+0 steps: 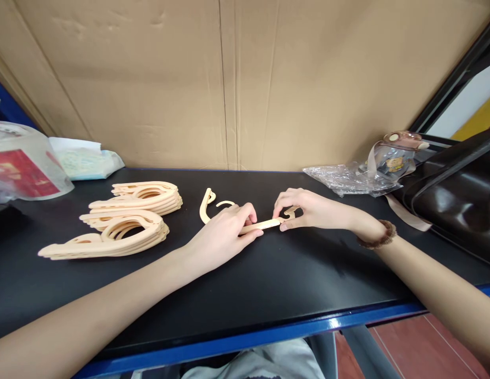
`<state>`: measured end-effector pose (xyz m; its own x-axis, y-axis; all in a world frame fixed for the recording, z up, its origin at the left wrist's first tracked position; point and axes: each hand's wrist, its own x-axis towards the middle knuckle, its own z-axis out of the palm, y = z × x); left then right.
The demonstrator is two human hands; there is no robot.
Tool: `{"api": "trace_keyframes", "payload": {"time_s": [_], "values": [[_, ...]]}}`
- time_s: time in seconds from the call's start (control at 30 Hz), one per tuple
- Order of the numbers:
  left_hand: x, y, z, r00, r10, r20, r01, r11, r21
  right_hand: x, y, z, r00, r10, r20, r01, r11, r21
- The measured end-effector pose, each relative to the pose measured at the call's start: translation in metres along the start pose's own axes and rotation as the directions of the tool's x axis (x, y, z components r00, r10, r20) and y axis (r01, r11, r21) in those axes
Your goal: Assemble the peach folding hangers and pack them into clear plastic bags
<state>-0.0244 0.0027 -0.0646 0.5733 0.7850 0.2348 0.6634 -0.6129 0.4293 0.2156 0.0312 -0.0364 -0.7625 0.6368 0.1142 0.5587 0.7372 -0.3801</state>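
Note:
A beige plastic folding hanger point(268, 224) lies low over the black table, between my two hands. My left hand point(223, 231) is closed on its bar, thumb in front and fingers behind. At the bar's right end, where a small hooked tip shows, my right hand point(310, 208) pinches it between thumb and fingers. Just behind my left hand are a curved beige arm point(204, 206) and a thin hook point(225, 203); my hand hides whether they join the held bar. To the left lie two piles of folded beige hangers, a nearer pile point(150, 237) and a farther pile point(172, 197).
Cardboard point(245, 84) stands upright behind the black table point(245, 295). At the left are a plastic tub point(27, 163) and a soft pack point(85, 160). Clear plastic wrapping point(348, 178), a clear bottle with a brown top point(391, 158) and a black bag point(454, 184) sit right.

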Motion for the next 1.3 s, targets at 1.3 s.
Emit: {"api": "trace_keyframes", "payload": {"time_s": [1.3], "values": [[0.01,-0.024,0.004,0.996,-0.071,-0.05,0.046,0.917,-0.396,0.003,0.0,0.016,0.995,0.099,-0.011,-0.083,0.887,0.454]]}}
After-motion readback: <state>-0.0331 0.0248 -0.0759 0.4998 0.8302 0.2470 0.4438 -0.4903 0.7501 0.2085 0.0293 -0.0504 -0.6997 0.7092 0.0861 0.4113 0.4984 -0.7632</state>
